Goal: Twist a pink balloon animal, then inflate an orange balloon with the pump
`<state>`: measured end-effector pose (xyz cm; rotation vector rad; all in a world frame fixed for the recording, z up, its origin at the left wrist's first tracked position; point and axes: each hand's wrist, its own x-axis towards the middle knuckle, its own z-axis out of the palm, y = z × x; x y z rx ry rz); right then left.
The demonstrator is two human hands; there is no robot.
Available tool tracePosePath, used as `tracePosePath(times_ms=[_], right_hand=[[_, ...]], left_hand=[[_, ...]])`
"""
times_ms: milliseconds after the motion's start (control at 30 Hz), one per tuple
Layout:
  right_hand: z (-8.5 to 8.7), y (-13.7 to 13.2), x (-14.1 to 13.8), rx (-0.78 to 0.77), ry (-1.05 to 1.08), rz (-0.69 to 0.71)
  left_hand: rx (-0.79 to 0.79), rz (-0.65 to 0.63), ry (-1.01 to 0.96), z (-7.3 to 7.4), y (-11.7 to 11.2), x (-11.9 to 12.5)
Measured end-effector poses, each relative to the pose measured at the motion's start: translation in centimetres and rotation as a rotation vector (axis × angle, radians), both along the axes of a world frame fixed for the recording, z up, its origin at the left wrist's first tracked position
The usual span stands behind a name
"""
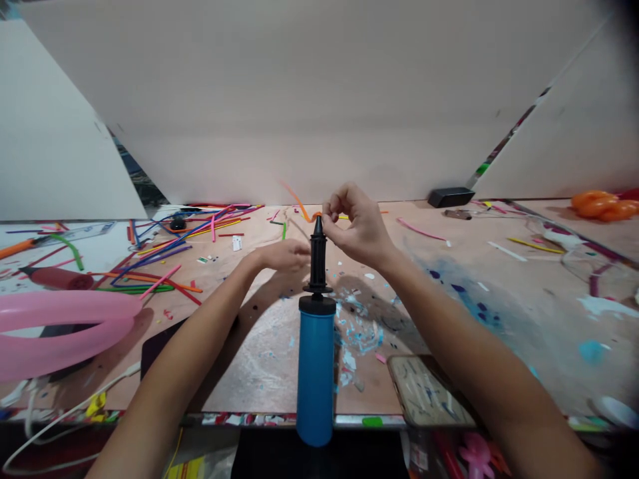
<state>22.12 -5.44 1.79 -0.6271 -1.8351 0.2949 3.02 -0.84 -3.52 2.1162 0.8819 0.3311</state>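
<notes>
A blue hand pump [315, 369] with a black nozzle [318, 256] stands upright in front of me. My right hand [355, 225] pinches the mouth of an orange uninflated balloon [301, 202] right at the nozzle tip. The balloon's thin body trails up and to the left, blurred. My left hand [283, 254] is just behind and left of the nozzle, fingers curled toward it; what it grips is hidden by the pump.
Several loose uninflated balloons [164, 249] lie scattered at back left. An inflated pink balloon [64, 329] curves at the left edge. A phone [429, 392] lies near the front edge, orange inflated balloons [604, 205] at far right, a black box [450, 197] by the wall.
</notes>
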Motion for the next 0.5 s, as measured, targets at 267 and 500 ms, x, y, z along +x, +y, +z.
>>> tracePosePath(times_ms=[267, 500], right_hand=[[0.0, -0.1, 0.0, -0.016, -0.005, 0.002], [-0.1, -0.1, 0.0, -0.027, 0.0, 0.001]], left_hand=[[-0.077, -0.001, -0.329, 4.0, -1.8, -1.3], [0.042, 0.065, -0.674, 4.7, -2.8, 0.5]])
